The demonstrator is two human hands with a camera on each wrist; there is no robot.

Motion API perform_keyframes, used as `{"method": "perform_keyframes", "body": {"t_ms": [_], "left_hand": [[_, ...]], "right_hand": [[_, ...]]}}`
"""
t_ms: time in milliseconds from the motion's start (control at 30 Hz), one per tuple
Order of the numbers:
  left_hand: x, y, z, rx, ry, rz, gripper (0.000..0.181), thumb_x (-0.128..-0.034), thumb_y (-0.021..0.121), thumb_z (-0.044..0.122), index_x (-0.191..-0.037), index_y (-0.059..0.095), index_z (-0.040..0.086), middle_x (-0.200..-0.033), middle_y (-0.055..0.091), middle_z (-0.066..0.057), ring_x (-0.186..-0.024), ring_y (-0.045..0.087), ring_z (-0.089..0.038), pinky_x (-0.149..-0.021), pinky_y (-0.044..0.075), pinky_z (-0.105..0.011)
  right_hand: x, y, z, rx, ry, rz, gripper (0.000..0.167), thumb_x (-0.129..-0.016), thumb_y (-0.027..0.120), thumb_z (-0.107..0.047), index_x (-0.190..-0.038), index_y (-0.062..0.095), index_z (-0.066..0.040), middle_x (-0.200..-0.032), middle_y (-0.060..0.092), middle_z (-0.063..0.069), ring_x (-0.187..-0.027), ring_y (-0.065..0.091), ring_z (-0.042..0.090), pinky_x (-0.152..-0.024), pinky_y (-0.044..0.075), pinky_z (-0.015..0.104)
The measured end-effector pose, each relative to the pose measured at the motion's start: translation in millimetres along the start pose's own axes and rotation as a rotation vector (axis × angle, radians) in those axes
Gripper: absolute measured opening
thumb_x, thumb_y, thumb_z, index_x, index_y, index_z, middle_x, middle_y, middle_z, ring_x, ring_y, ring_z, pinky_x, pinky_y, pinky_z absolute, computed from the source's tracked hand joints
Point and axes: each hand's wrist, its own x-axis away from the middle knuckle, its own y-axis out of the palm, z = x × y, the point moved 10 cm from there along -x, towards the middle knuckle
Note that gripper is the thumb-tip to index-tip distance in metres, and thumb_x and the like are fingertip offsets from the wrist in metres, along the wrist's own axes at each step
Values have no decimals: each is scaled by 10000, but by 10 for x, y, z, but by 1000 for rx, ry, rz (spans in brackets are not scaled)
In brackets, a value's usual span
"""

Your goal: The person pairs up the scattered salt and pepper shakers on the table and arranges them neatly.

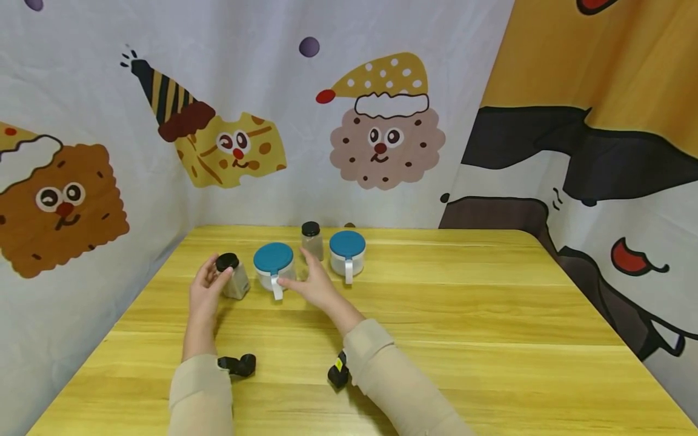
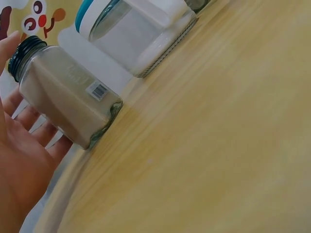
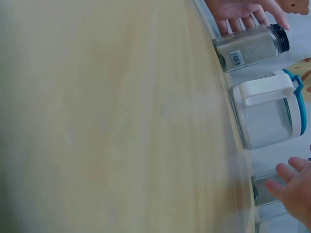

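Jar (image 1: 238, 284) upright at ten o'clock on the tabletop (image 1: 491, 303), lid (image 1: 226, 261) on, apparently placed but not yet released: loosely held by the left hand (image 1: 204, 292). Right hand (image 1: 317, 286) spread wide near the mug (image 1: 274, 260) at eleven o'clock, grip there seemingly not begun.

Here we are at a tabletop (image 1: 463, 315), its wood grain filling the lower frame, with printed cloth (image 1: 229, 42) hanging behind it and along both sides: a screened-off table corner, indoors by the look of it! Home or otherwise, the pictures can't settle it. On the left, a winking biscuit (image 1: 76, 209); upper centre, a cheese wedge (image 1: 234, 160) and a pink cookie (image 1: 387, 160); upper right, yellow fabric (image 1: 632, 72) in soft folds. Playful decoration! Left of centre, blue-lidded containers (image 1: 347, 245) and black-capped jars (image 1: 237, 286) lend a kitchen touch.
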Motion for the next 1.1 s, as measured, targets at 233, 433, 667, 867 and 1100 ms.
{"method": "perform_keyframes", "body": {"t_ms": [233, 433, 667, 867, 1100], "left_hand": [[-25, 36, -56, 54, -4, 28, 584, -923, 660, 205, -1445, 426, 85, -1270, 569, 37, -1186, 454, -124, -982, 340, -207], [-49, 77, -117, 97, -20, 37, 470, -905, 683, 181, -1336, 517, 92, -980, 607, 182, -1057, 502, -83, -910, 365, -195], [-63, 108, -146, 97, -9, 58, 451, -889, 704, 183, -1298, 534, 101, -1013, 598, 123, -1055, 506, -114, -953, 363, -295], [-64, 88, -146, 54, 20, 97, 490, -877, 719, 200, -1311, 523, 85, -1053, 573, 80, -1037, 508, -112, -925, 373, -281], [-64, 72, -115, 52, 31, 135, 476, -867, 731, 212, -1288, 550, 82, -1014, 577, 80, -998, 506, -101, -873, 385, -234]], "right_hand": [[-20, 26, 30, -23, 32, 4, 973, -784, 738, -528, -1537, 202, -225, -1546, 253, 43, -1372, 295, 269, -1037, 339, 476], [-45, 43, 65, -40, 43, 7, 984, -777, 750, -518, -1537, 202, -219, -1543, 261, 50, -1369, 299, 272, -1039, 337, 473], [-61, 93, 65, -54, 53, -3, 984, -771, 765, -499, -1535, 209, -227, -1533, 281, 51, -1349, 335, 276, -1026, 357, 468], [-67, 129, 65, -76, 63, -14, 980, -771, 777, -472, -1533, 211, -230, -1520, 300, 57, -1346, 337, 271, -1021, 361, 467], [-76, 140, 48, -97, 56, -19, 967, -782, 766, -473, -1533, 212, -219, -1514, 310, 78, -1343, 339, 269, -1010, 368, 481]]}}
